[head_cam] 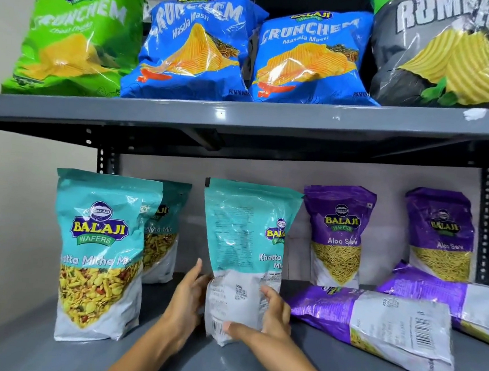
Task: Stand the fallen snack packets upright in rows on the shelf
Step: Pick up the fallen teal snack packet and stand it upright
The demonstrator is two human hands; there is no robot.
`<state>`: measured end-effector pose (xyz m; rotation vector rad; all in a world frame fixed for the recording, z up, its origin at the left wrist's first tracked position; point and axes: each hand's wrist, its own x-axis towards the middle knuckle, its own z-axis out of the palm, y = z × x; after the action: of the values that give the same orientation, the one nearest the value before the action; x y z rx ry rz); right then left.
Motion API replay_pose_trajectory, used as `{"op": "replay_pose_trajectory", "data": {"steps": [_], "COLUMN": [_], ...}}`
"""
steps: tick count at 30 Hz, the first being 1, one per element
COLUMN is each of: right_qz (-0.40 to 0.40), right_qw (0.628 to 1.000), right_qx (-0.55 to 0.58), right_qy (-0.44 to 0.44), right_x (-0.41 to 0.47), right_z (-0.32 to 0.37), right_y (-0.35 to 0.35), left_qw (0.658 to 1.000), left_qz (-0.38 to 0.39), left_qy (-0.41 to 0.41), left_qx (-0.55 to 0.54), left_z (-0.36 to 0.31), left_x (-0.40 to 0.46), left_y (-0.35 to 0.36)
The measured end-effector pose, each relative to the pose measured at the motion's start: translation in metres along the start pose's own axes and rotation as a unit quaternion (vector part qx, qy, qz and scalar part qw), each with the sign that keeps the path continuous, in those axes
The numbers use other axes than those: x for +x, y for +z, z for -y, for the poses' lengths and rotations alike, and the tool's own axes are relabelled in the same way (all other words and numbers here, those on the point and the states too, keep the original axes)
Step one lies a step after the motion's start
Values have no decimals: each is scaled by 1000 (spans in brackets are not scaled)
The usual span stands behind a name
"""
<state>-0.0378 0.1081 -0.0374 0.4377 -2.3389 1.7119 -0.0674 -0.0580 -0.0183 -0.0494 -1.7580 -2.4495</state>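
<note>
Right hand [274,321]: nearest the camera, its grip closed on the lower right edge of the held teal packet [244,244], thumb across the bottom front.
Left hand [187,295]: palm flat against the same packet's lower left edge, fingers pointing up, pressing rather than wrapping.
Held teal packet: upright on the lower shelf [45,351], middle of the row, back panel turned toward the camera.
Front teal packet [99,255]: standing at left, another teal packet [164,231] standing behind it.
Purple packets: two upright at the back, [338,235] and [440,235].
Fallen purple packets: two lying flat at right, [378,327] in front, [446,294] behind.
Upper shelf [243,120]: green, blue and grey crisp bags.
</note>
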Motion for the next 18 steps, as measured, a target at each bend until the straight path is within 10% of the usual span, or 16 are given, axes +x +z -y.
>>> {"op": "replay_pose_trajectory", "data": {"steps": [18], "right_qz": [25], "right_qw": [987], "right_qx": [156], "right_qy": [19], "right_x": [26], "right_z": [-11], "right_y": [-39], "left_qw": [992], "left_qz": [42], "left_qy": [54], "left_qx": [103], "left_z": [11], "left_x": [-10], "left_y": [-11]}}
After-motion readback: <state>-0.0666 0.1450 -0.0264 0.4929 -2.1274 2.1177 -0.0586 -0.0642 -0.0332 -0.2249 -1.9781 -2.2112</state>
